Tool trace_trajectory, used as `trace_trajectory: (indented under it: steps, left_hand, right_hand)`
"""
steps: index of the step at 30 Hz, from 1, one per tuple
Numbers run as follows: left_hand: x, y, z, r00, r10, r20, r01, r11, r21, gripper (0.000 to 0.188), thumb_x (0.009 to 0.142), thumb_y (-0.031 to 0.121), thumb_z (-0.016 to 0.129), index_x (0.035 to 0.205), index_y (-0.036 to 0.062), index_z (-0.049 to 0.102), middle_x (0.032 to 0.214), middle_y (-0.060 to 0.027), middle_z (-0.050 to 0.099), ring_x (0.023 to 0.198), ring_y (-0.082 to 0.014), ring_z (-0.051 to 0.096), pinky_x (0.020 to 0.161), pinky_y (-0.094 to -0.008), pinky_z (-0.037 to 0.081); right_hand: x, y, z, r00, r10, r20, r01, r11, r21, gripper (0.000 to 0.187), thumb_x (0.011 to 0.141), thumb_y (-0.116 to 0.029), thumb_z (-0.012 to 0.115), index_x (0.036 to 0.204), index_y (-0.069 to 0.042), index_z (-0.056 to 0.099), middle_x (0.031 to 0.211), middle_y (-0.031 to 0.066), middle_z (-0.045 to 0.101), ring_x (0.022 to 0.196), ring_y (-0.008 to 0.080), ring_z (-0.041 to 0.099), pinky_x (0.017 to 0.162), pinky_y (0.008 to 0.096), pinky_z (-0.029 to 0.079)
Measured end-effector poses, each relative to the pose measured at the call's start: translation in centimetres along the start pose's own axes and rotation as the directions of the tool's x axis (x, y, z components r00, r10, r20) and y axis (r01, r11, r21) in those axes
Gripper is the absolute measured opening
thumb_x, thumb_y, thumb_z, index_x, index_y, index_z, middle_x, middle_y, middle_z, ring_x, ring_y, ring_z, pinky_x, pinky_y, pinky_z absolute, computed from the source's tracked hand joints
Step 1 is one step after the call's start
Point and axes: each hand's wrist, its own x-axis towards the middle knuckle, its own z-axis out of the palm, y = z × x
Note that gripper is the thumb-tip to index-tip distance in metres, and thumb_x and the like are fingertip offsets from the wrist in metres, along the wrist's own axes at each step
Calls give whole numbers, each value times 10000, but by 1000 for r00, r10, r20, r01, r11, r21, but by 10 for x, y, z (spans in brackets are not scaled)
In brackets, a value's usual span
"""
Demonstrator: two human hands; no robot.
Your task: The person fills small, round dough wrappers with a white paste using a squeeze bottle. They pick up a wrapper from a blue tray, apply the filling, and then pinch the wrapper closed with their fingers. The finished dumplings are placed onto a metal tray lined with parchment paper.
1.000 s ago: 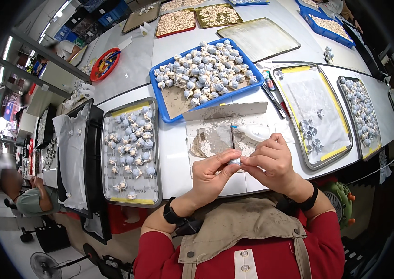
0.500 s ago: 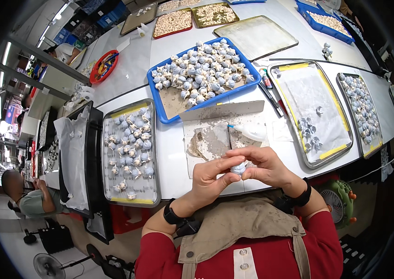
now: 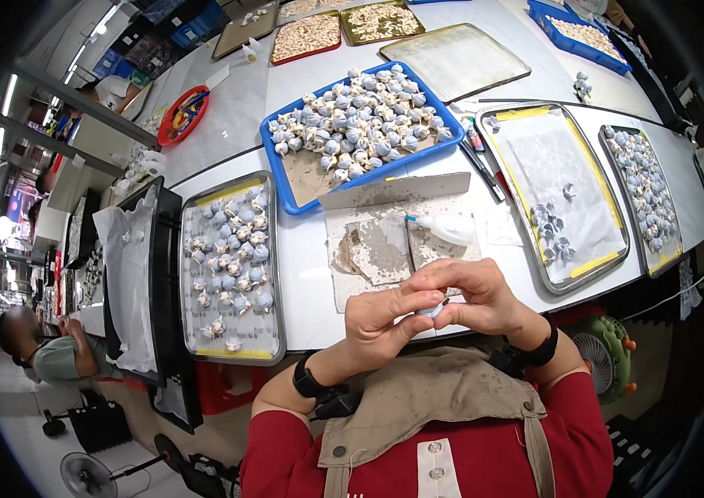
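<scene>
Close to my body, over the near table edge, a small round grey-blue piece (image 3: 432,311) is pinched between the fingertips of both hands. My left hand (image 3: 378,322) grips it from the left, thumb below and fingers above. From the right, my right hand (image 3: 478,297) closes on it, its fingers meeting the left ones. The fingers cover most of the piece, so its full shape is hidden. Just beyond them lies a stained cardboard tray (image 3: 393,192) with a raised back flap. On it rest a white squeeze bottle (image 3: 452,230) with a blue tip and a thin dark stick (image 3: 409,253).
A blue tray (image 3: 295,199) heaped with grey-blue and cream pieces stands beyond. A metal tray (image 3: 276,336) of similar pieces is left; a paper-lined tray (image 3: 589,224) with grey curved parts is right. Pens (image 3: 485,176) lie between. Another person (image 3: 70,353) sits far left.
My fingers have shifted around the piece, covering more of it, with the right fingers now overlapping the left. The whole view has moved slightly; the trays look unchanged.
</scene>
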Motion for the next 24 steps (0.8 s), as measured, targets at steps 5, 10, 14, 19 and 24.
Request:
trace_trajectory:
  steps: [5, 10, 14, 19, 24]
  left_hand:
    - [-5, 2, -6, 996, -86, 31, 89, 993, -79, 253, 839, 60, 675, 1083, -2, 653, 1004, -154, 683, 925, -219, 666, 815, -296, 523]
    - [-7, 0, -21, 984, -172, 49, 177, 978, -109, 248, 813, 65, 702, 1047, -8, 665, 997, -132, 692, 926, -191, 667, 819, -286, 525]
    - [-27, 20, -79, 958, -249, -140, 284, 782, 555, 287, 765, 125, 743, 1017, 8, 672, 916, -131, 693, 731, -179, 669, 655, -273, 526]
    - [-83, 54, -164, 745, -439, -502, 542, -40, 840, 220, 752, 214, 717, 886, 49, 662, 829, -132, 663, 741, -297, 643, 631, -379, 503]
    - [-29, 30, -173, 875, -262, -408, 446, 105, 889, 173, 762, 182, 683, 886, 63, 661, 791, -127, 658, 739, -288, 641, 636, -360, 497]
  right_hand:
    - [6, -6, -1, 999, 20, 48, -18, 999, -45, 419, 739, -171, 779, 1096, -5, 636, 1041, 128, 668, 913, 202, 652, 786, 298, 523]
    - [5, 11, 10, 995, 86, 58, -84, 996, -41, 457, 715, -152, 792, 1120, -23, 623, 1056, 125, 660, 980, 232, 630, 836, 330, 504]
    - [15, -2, 15, 990, 136, -24, -133, 898, -418, 455, 718, -114, 778, 1134, -41, 611, 1093, 125, 648, 1033, 255, 612, 878, 342, 486]
    - [0, 9, -10, 954, 134, -269, -231, 900, -370, 188, 796, -44, 692, 981, -19, 667, 956, 98, 679, 913, 203, 635, 803, 299, 489]
    - [-4, 19, -16, 917, 94, -387, -294, 816, -498, 77, 793, -15, 676, 869, -5, 676, 817, 89, 668, 783, 182, 617, 717, 288, 479]
